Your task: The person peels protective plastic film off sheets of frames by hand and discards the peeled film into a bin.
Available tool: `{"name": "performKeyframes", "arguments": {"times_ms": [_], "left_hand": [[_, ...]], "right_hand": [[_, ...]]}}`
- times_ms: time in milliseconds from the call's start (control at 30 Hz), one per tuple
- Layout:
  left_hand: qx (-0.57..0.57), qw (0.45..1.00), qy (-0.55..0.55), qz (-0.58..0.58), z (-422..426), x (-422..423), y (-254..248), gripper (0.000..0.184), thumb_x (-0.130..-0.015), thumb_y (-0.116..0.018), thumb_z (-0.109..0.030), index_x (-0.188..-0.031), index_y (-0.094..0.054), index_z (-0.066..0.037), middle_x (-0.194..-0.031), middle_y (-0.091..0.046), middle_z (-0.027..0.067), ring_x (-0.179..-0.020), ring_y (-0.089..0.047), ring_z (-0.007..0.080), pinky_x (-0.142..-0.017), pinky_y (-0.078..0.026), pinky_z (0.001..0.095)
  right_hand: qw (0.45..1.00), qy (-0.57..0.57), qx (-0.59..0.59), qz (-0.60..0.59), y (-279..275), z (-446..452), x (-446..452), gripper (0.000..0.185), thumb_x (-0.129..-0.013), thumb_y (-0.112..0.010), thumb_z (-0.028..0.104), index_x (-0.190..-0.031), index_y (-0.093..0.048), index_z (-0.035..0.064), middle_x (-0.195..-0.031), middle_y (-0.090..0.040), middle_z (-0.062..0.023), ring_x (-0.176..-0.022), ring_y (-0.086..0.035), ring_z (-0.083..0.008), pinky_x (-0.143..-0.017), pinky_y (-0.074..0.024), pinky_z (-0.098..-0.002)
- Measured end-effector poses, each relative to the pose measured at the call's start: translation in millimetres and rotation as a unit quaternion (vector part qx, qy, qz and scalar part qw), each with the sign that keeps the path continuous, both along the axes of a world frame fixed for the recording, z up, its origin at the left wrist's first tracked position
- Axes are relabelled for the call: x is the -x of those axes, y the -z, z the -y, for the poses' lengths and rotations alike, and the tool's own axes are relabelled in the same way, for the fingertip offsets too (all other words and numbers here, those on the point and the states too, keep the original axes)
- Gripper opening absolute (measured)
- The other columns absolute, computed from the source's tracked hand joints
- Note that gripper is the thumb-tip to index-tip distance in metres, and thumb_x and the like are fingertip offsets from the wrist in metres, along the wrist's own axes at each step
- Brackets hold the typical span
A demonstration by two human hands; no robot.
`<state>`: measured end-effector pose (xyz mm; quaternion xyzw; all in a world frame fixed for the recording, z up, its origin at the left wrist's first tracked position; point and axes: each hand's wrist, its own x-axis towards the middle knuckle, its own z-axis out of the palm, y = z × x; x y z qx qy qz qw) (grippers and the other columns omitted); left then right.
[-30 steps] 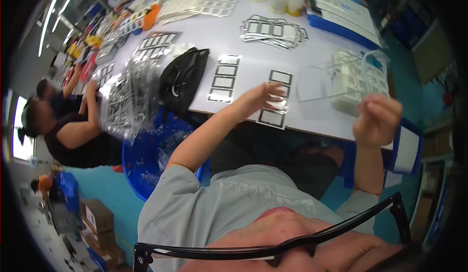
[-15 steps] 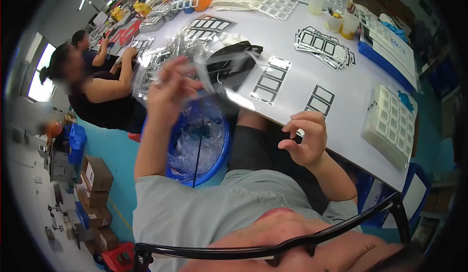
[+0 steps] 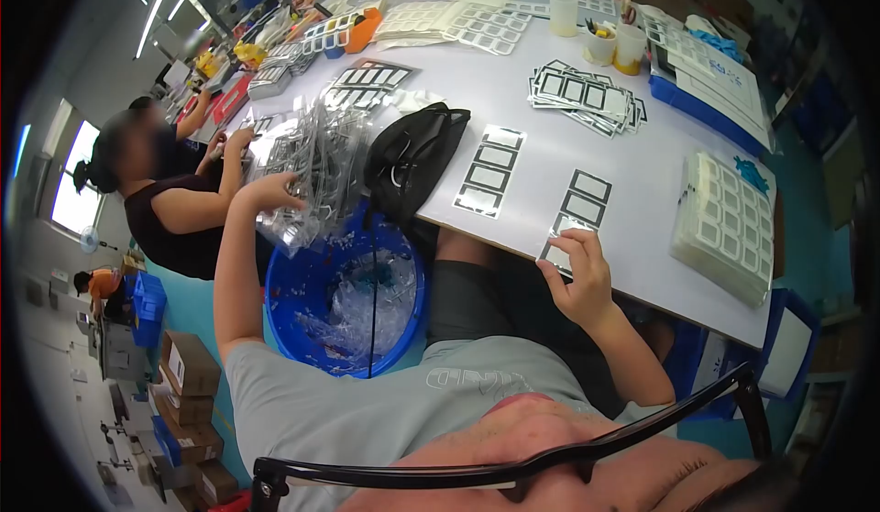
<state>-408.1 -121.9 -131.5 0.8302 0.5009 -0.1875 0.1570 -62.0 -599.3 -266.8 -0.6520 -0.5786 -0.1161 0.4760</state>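
My left hand (image 3: 272,192) is at the near side of a heap of clear plastic bags (image 3: 316,168) with dark-framed pieces inside; its fingers are apart and seem to touch the plastic. My right hand (image 3: 580,274) hovers at the table's front edge, thumb and fingers spread, over the lower end of a black-framed strip (image 3: 584,208). A second framed strip (image 3: 490,171) lies to the left of it. Between that strip and the bags sits a black bag (image 3: 417,159). Farther back is a loose stack of framed strips (image 3: 582,93).
A blue bin (image 3: 280,315) with plastic scraps stands below the table edge. At the right are a stack of white trays (image 3: 724,228) and a blue tray (image 3: 697,109). Cups (image 3: 629,49) stand at the back. A co-worker (image 3: 179,205) sits left; others are across the table.
My left hand came away from the right-hand strip and passed left with clear film, now no longer distinct, to the bags. My right hand moved left from the white trays, its fingers opening.
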Motion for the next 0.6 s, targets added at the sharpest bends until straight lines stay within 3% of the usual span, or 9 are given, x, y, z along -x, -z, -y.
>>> {"name": "performKeyframes", "arguments": {"times_ms": [100, 167, 233, 267, 367, 433, 500, 533, 600], "left_hand": [[-0.048, 0.997, 0.062, 0.004, 2.6, -3.8, 12.0, 0.09, -0.073, -0.093, -0.035, -0.147, -0.056, 0.001, -0.135, -0.069, 0.0271, -0.126, -0.066, 0.042, -0.105, -0.052, 0.0448], [-0.095, 0.993, 0.065, 0.009, 22.4, -8.3, -6.6, 0.092, -0.073, -0.093, -0.035, -0.148, -0.055, 0.0, -0.135, -0.069, 0.0276, -0.125, -0.066, 0.0429, -0.105, -0.053, 0.0444], [-0.165, 0.984, 0.061, -0.025, 46.3, -15.7, -20.0, 0.079, -0.08, -0.088, -0.03, -0.146, -0.056, 0.0, -0.132, -0.07, 0.0265, -0.123, -0.067, 0.044, -0.103, -0.054, 0.0482], [-0.193, 0.979, 0.062, -0.031, 69.6, -23.9, -30.6, 0.075, -0.081, -0.086, -0.028, -0.145, -0.057, -0.001, -0.131, -0.07, 0.026, -0.121, -0.067, 0.0444, -0.102, -0.054, 0.049], [-0.257, 0.958, 0.122, 0.03, 149.5, -57.0, -51.5, 0.063, -0.088, -0.082, -0.023, -0.144, -0.059, -0.006, -0.125, -0.072, 0.0224, -0.118, -0.068, 0.0431, -0.1, -0.054, 0.0507], [-0.265, 0.927, 0.23, 0.135, 195.1, -87.0, -42.9, 0.063, -0.088, -0.082, -0.025, -0.145, -0.06, -0.008, -0.124, -0.072, 0.0212, -0.118, -0.067, 0.0406, -0.1, -0.054, 0.0495], [-0.142, 0.901, 0.335, 0.235, 218.5, -120.6, -10.6, 0.065, -0.091, -0.08, -0.032, -0.147, -0.059, -0.005, -0.135, -0.068, 0.0228, -0.126, -0.064, 0.0398, -0.106, -0.052, 0.0486], [-0.133, 0.889, 0.362, 0.246, 221.6, -136.4, 16.8, 0.068, -0.093, -0.079, -0.039, -0.147, -0.059, -0.003, -0.143, -0.062, 0.0245, -0.132, -0.06, 0.0409, -0.11, -0.049, 0.0484], [-0.13, 0.869, 0.4, 0.26, 216.7, -171.3, 82.4, 0.08, -0.093, -0.077, -0.052, -0.149, -0.056, 0.001, -0.155, -0.052, 0.0277, -0.142, -0.052, 0.0439, -0.118, -0.043, 0.0491]], "right_hand": [[0.998, 0.026, 0.058, -0.002, 14.0, 20.1, -11.3, 0.041, -0.09, -0.084, 0.024, -0.121, -0.067, 0.0031, -0.12, -0.063, -0.0174, -0.099, -0.068, -0.0348, -0.081, -0.0577, -0.041], [0.993, 0.049, 0.102, 0.017, 20.0, 27.8, -14.3, 0.05, -0.089, -0.085, 0.029, -0.127, -0.065, 0.0037, -0.127, -0.061, -0.0191, -0.109, -0.065, -0.0376, -0.091, -0.055, -0.0449], [0.983, 0.087, 0.148, 0.063, 22.9, 33.9, -15.1, 0.062, -0.088, -0.087, 0.034, -0.135, -0.062, 0.0044, -0.136, -0.057, -0.0213, -0.122, -0.06, -0.0411, -0.103, -0.0501, -0.0496], [0.976, 0.073, 0.204, 0.035, 30.1, 37.3, -14.5, 0.078, -0.084, -0.088, 0.04, -0.146, -0.056, 0.0061, -0.15, -0.05, -0.0232, -0.137, -0.049, -0.0441, -0.114, -0.0402, -0.0548], [0.949, 0.053, 0.274, 0.146, 34.5, 38.9, -10.0, 0.085, -0.081, -0.089, 0.042, -0.149, -0.055, 0.0064, -0.155, -0.048, -0.0238, -0.14, -0.047, -0.0442, -0.115, -0.0387, -0.0554], [0.948, 0.043, 0.271, 0.159, 38.7, 38.6, -10.0, 0.072, -0.083, -0.086, 0.033, -0.145, -0.06, 0.0065, -0.152, -0.054, -0.0202, -0.138, -0.051, -0.042, -0.113, -0.0402, -0.0545], [0.953, 0.026, 0.261, 0.155, 45.4, 36.8, -14.1, 0.062, -0.084, -0.083, 0.024, -0.141, -0.064, 0.0065, -0.147, -0.059, -0.0177, -0.136, -0.053, -0.0407, -0.111, -0.0416, -0.0531], [0.961, 0.028, 0.216, 0.171, 37.4, 34.8, -14.8, 0.043, -0.083, -0.075, 0.01, -0.127, -0.072, 0.0063, -0.128, -0.071, -0.0133, -0.121, -0.064, -0.0359, -0.102, -0.0486, -0.048], [0.973, 0.026, 0.178, 0.141, 36.8, 34.3, -21.6, 0.035, -0.082, -0.071, 0.005, -0.118, -0.074, 0.006, -0.115, -0.074, -0.0115, -0.107, -0.069, -0.0332, -0.092, -0.053, -0.0439]]}}
